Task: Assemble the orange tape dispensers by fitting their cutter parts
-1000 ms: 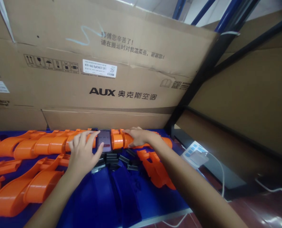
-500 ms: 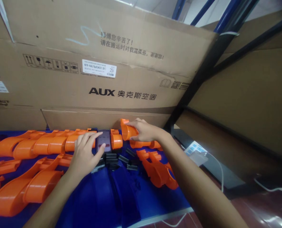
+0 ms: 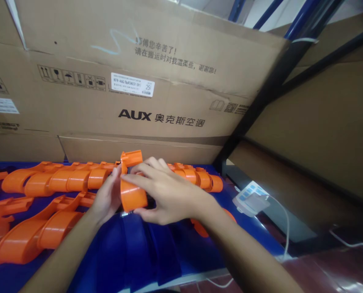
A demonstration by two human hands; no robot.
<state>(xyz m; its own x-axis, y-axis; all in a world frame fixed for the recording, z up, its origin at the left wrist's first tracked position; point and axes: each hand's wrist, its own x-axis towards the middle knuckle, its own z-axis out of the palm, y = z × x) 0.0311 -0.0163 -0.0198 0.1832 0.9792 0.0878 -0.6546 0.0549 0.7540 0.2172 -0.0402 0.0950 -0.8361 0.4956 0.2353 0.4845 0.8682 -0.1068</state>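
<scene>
Held up in front of me is an orange plastic ring-shaped part [image 3: 133, 196] with a short tab at its top. My right hand [image 3: 166, 191] grips it from the right, fingers over the top and thumb beneath. At its left edge, my left hand [image 3: 108, 197] is closed against it, with its fingertips partly hidden behind the part. Behind the hands, the phone and the black pieces are mostly covered. More orange ring-shaped parts [image 3: 59, 181] stand in a row on the blue surface [image 3: 212, 252] to the left, and others [image 3: 199, 179] to the right.
Larger orange parts [image 3: 20, 240] lie at the front left. A big cardboard box [image 3: 169, 89] walls off the back. A dark rack post [image 3: 245, 122] rises at the right, beside a white adapter [image 3: 251, 199] with a cable. Dark blue strips [image 3: 138, 256] lie in front.
My right hand has brought an orange part leftward and nearer. My left hand has moved from over the phone to that part's left edge. The view has shifted slightly.
</scene>
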